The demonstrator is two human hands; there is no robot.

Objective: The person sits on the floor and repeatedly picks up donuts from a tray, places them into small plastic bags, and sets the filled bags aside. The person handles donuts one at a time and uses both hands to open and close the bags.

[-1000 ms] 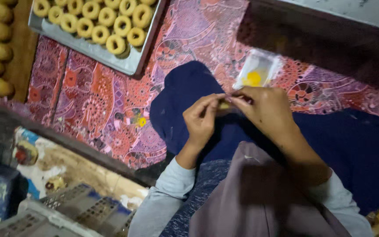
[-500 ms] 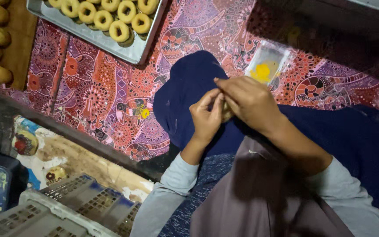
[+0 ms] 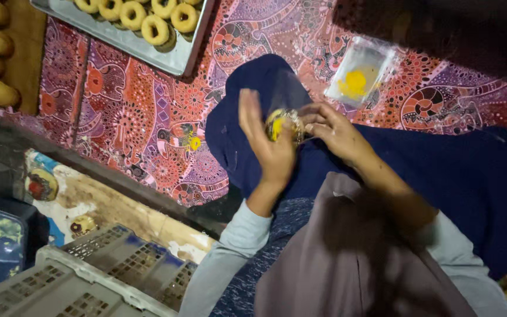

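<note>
Here, both hands [image 3: 300, 138] grip a clear bag [image 3: 286, 120] over patterned red cloth [image 3: 136, 123].

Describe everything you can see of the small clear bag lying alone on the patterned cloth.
The small clear bag is thin, glossy plastic, roughly rectangular and see-through. It lies flat and slightly tilted on the red patterned cloth, above the hands and right of the metal tray. A yellow patch shows inside it; what that is cannot be told. Neither hand touches it.

Tray [image 3: 165, 56] cut off above
</note>
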